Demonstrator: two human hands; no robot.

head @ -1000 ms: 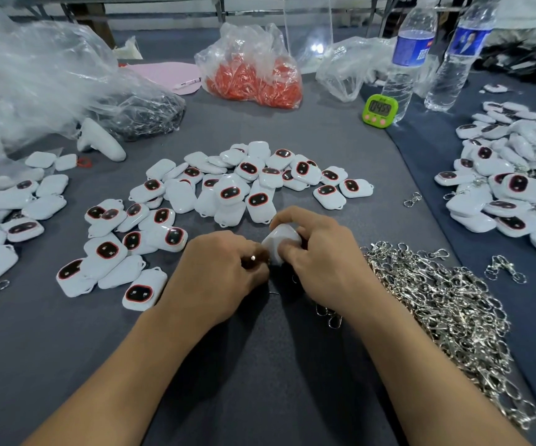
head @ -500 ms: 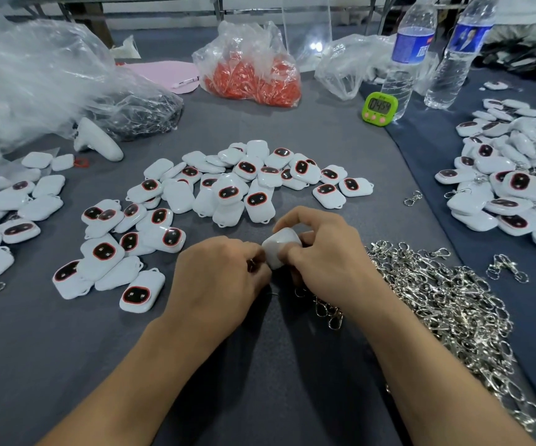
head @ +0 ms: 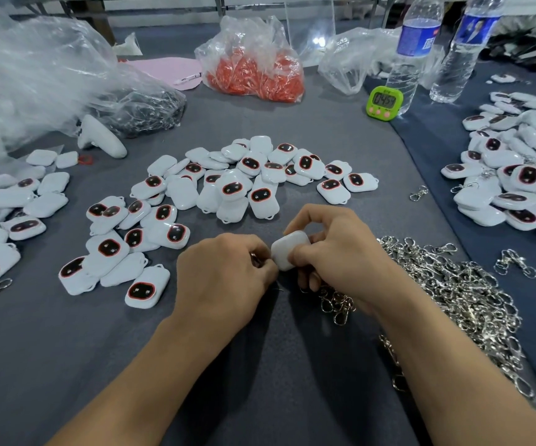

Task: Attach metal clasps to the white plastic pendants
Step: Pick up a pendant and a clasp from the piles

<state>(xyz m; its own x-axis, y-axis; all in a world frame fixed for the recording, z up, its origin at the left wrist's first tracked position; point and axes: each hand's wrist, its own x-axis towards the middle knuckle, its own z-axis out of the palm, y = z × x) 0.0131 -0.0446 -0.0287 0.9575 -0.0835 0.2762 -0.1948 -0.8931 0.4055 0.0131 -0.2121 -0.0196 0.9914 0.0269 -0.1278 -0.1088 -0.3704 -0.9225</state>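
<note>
As right hand [head: 340, 252] still holds pendant [head: 289, 249], left hand [head: 225, 275] still pinches clasp [head: 254, 257].

Table [head: 260, 397], grey cloth-covered; darker blue cloth [head: 434, 146] lay at right. Metal rails [head: 147, 0] ran along top edge.

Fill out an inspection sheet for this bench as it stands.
Surface: grey cloth table, dark blue cloth at right.
Job's things: white pendant held between the hands; loose pendants at centre; left heap; right heap; clasp pile by the right forearm.
Clutter: bag of orange pieces, clear plastic bags, green timer, two water bottles, pink sheet, white handle-shaped device.
Hands: left hand pinches a clasp, mostly hidden, at the pendant's edge; right hand grips the pendant.
Cables: nothing seen.
Surroundings: metal frame bars beyond the far edge.
</note>
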